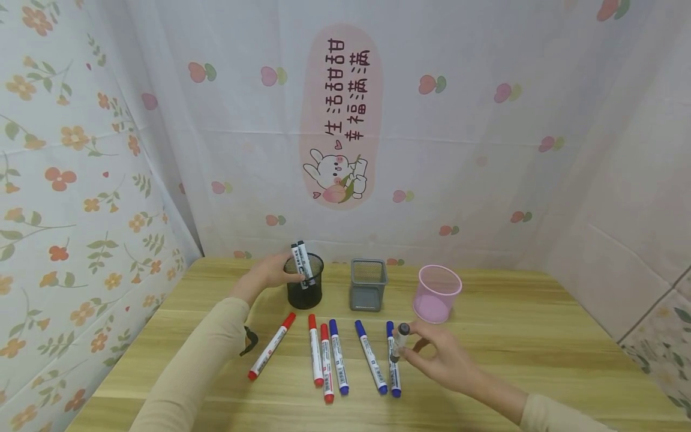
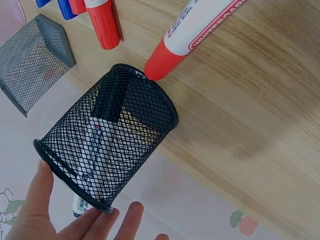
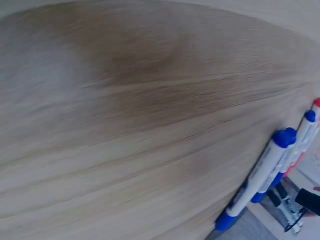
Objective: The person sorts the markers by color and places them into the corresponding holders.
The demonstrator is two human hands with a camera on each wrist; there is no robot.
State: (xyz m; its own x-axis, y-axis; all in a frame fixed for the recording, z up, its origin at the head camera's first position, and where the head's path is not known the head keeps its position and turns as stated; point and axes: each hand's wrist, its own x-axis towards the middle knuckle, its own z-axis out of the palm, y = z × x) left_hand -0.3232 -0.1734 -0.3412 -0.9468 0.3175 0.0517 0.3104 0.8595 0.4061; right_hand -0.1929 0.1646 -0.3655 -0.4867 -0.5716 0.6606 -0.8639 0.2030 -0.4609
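Note:
The left hand (image 1: 272, 271) is at the rim of the black mesh pen holder (image 1: 305, 298). Two black-capped markers (image 1: 300, 257) lean inside, their ends sticking out above the rim. In the left wrist view, the thumb (image 2: 40, 192) touches the rim at one side while the other fingers spread loosely at the opposite side, fairly straight. Between thumb and index finger shows a marker's end (image 2: 80, 205). Above the rightmost blue marker (image 1: 394, 378), the right hand (image 1: 439, 354) pinches another black marker (image 1: 400, 342) between thumb and fingers. Its black cap (image 3: 308, 201) enters the right wrist view's edge.
A grey square mesh holder (image 1: 369, 285) and a pink round holder (image 1: 437, 294) stand at the back of the wooden table (image 1: 502, 336). Three red markers (image 1: 316, 351) and three blue ones lie in front. A printed curtain (image 1: 475, 180) hangs behind.

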